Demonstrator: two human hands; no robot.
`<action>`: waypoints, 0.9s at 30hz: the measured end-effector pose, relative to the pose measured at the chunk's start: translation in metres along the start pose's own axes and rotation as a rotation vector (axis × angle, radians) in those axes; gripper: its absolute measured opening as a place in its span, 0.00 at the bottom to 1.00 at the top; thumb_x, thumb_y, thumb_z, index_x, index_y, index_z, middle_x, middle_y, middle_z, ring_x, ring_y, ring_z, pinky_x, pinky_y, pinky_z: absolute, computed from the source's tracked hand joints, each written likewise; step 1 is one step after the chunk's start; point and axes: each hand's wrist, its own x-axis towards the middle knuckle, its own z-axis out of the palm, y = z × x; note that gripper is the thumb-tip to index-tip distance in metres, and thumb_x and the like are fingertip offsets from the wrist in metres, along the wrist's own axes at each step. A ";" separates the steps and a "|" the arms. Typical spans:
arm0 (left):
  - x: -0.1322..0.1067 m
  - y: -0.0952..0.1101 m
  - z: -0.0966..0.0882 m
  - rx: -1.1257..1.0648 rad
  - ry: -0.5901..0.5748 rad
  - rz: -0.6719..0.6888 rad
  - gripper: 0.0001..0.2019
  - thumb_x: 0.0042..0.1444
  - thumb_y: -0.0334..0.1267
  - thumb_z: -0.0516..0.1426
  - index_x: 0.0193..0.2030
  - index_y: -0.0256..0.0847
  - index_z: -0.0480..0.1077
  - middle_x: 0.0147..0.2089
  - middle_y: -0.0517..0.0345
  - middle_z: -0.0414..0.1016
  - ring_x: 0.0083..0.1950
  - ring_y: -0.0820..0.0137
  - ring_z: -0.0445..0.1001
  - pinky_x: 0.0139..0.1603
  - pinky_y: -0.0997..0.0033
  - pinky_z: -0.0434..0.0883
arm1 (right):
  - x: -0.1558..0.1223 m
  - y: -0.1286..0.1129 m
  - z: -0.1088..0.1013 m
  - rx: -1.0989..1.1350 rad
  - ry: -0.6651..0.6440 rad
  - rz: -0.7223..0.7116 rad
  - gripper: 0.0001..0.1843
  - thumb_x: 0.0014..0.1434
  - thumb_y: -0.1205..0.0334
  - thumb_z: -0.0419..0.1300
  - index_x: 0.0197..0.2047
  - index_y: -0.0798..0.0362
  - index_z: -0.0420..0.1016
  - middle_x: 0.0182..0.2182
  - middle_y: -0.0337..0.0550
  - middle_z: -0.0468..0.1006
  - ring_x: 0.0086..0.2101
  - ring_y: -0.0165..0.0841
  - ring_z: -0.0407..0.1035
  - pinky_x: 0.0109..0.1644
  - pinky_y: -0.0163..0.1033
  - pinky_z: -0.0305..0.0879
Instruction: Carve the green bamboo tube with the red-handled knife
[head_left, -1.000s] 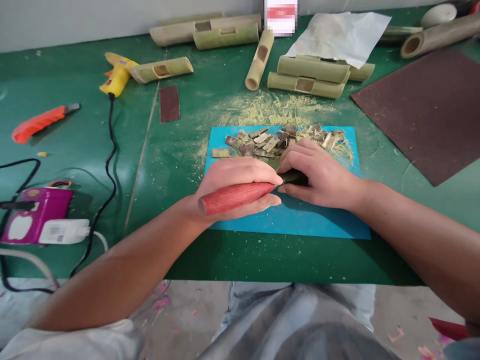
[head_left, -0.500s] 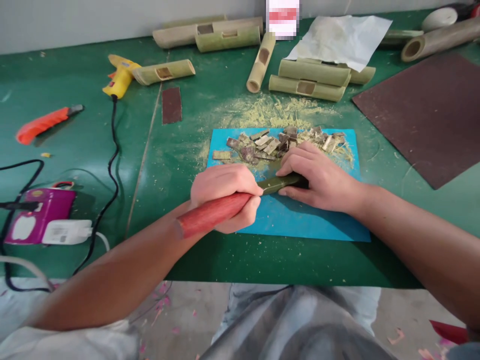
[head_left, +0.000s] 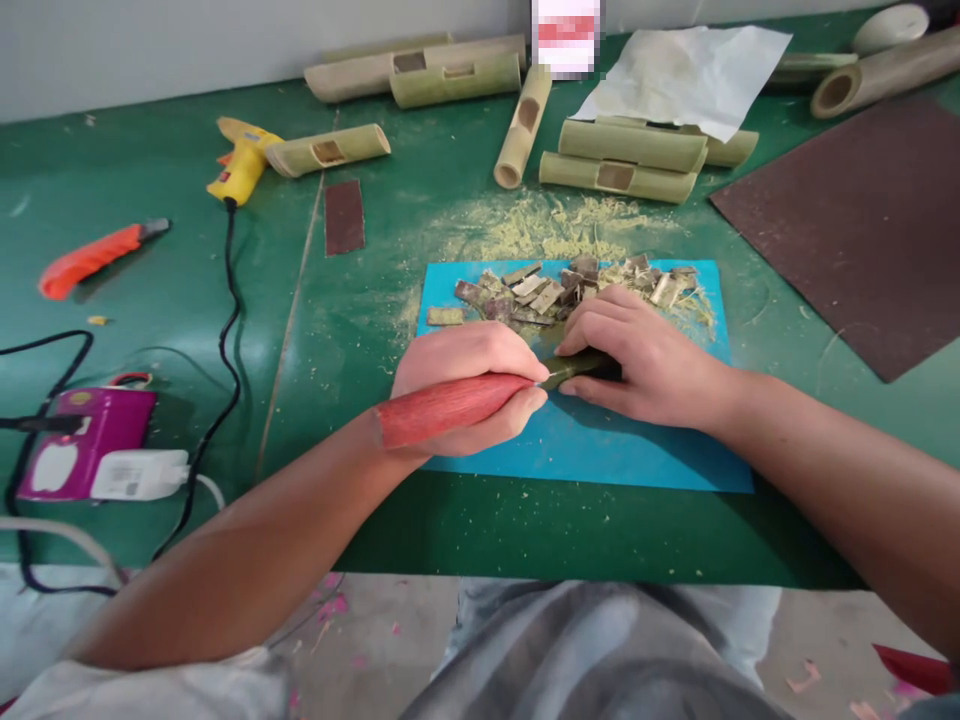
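My left hand (head_left: pixel 472 365) is closed around the thick red wooden handle (head_left: pixel 450 405) of a carving knife. Only a sliver of its metal shows, by the fingertips, against a dark green bamboo piece (head_left: pixel 559 372). My right hand (head_left: pixel 637 350) grips that bamboo from above, thumb on the near side and fingers on the far side. Much of the bamboo is hidden under both hands. Beneath it lies a blue mat (head_left: pixel 637 455), with a heap of cut bamboo chips (head_left: pixel 540 290) just beyond my hands.
Bamboo tubes with cut windows (head_left: pixel 622 180) lie at the back, near a white paper sheet (head_left: pixel 682 75). Leftward are a yellow glue gun (head_left: pixel 247 165), an orange utility knife (head_left: pixel 97 260), and a purple power strip (head_left: pixel 90 440) with cables. A brown sheet (head_left: pixel 862 230) lies right.
My left hand has slid the carving knife rightward along the bamboo, closer to my right hand. My right hand keeps its hold on the bamboo. The camera view has shifted slightly.
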 end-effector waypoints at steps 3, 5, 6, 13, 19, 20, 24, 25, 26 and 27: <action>-0.001 0.002 0.001 -0.012 0.034 -0.003 0.06 0.61 0.29 0.62 0.36 0.46 0.76 0.33 0.60 0.85 0.31 0.71 0.82 0.33 0.71 0.80 | 0.000 0.000 0.000 0.005 0.003 -0.012 0.08 0.70 0.56 0.64 0.43 0.50 0.70 0.40 0.47 0.78 0.41 0.41 0.67 0.49 0.47 0.62; -0.002 0.001 0.001 -0.004 0.062 0.008 0.07 0.61 0.29 0.61 0.34 0.46 0.75 0.30 0.61 0.84 0.28 0.71 0.81 0.31 0.70 0.79 | -0.001 0.000 0.000 0.014 0.011 -0.017 0.08 0.70 0.56 0.64 0.43 0.51 0.71 0.40 0.47 0.78 0.41 0.41 0.67 0.49 0.47 0.62; -0.003 0.001 0.001 -0.004 0.074 0.016 0.07 0.60 0.29 0.61 0.34 0.46 0.74 0.29 0.61 0.83 0.27 0.71 0.80 0.30 0.69 0.78 | -0.002 0.000 0.000 0.019 0.014 -0.016 0.08 0.70 0.56 0.64 0.43 0.51 0.71 0.40 0.47 0.78 0.42 0.41 0.67 0.49 0.47 0.62; -0.007 -0.001 -0.002 -0.037 0.092 -0.094 0.05 0.63 0.31 0.62 0.35 0.44 0.77 0.33 0.59 0.86 0.31 0.71 0.83 0.35 0.71 0.82 | -0.001 0.000 0.000 0.015 -0.003 -0.002 0.08 0.70 0.56 0.64 0.44 0.50 0.71 0.41 0.47 0.79 0.43 0.42 0.69 0.50 0.47 0.62; -0.002 -0.005 -0.004 -0.033 -0.003 -0.037 0.02 0.64 0.34 0.65 0.39 0.45 0.78 0.37 0.56 0.88 0.36 0.68 0.86 0.38 0.69 0.84 | 0.001 0.000 -0.001 0.003 0.005 -0.013 0.08 0.70 0.56 0.63 0.42 0.50 0.71 0.40 0.47 0.79 0.41 0.41 0.68 0.49 0.47 0.62; -0.001 -0.005 -0.004 -0.035 -0.004 -0.028 0.03 0.64 0.34 0.65 0.38 0.45 0.78 0.37 0.57 0.88 0.35 0.68 0.86 0.38 0.69 0.84 | 0.001 0.000 -0.001 0.005 0.001 -0.009 0.08 0.70 0.55 0.64 0.42 0.50 0.71 0.40 0.47 0.79 0.41 0.41 0.68 0.49 0.47 0.62; 0.001 -0.003 0.000 -0.036 0.008 -0.010 0.06 0.62 0.30 0.64 0.39 0.48 0.77 0.35 0.60 0.87 0.34 0.69 0.85 0.36 0.69 0.83 | 0.000 0.000 -0.001 0.020 -0.020 0.018 0.09 0.70 0.54 0.63 0.43 0.49 0.71 0.40 0.46 0.79 0.42 0.42 0.68 0.50 0.48 0.62; 0.000 -0.002 0.001 -0.032 0.016 -0.001 0.07 0.62 0.29 0.63 0.39 0.48 0.77 0.35 0.60 0.86 0.34 0.69 0.85 0.36 0.69 0.83 | 0.000 0.000 -0.002 0.022 -0.023 0.023 0.09 0.70 0.54 0.63 0.43 0.49 0.71 0.41 0.46 0.78 0.43 0.42 0.68 0.50 0.48 0.62; 0.000 0.000 0.002 -0.027 0.027 0.010 0.07 0.61 0.29 0.62 0.38 0.47 0.77 0.34 0.61 0.85 0.33 0.70 0.84 0.35 0.69 0.82 | 0.000 0.000 -0.002 0.023 -0.022 0.025 0.09 0.70 0.54 0.63 0.43 0.49 0.71 0.41 0.46 0.78 0.43 0.42 0.68 0.51 0.48 0.62; -0.001 0.001 0.002 -0.019 0.041 0.017 0.07 0.61 0.28 0.62 0.37 0.47 0.76 0.32 0.61 0.85 0.31 0.71 0.83 0.33 0.70 0.81 | 0.000 -0.001 -0.002 0.023 -0.020 0.025 0.08 0.70 0.54 0.63 0.43 0.49 0.71 0.41 0.46 0.78 0.43 0.42 0.68 0.51 0.48 0.62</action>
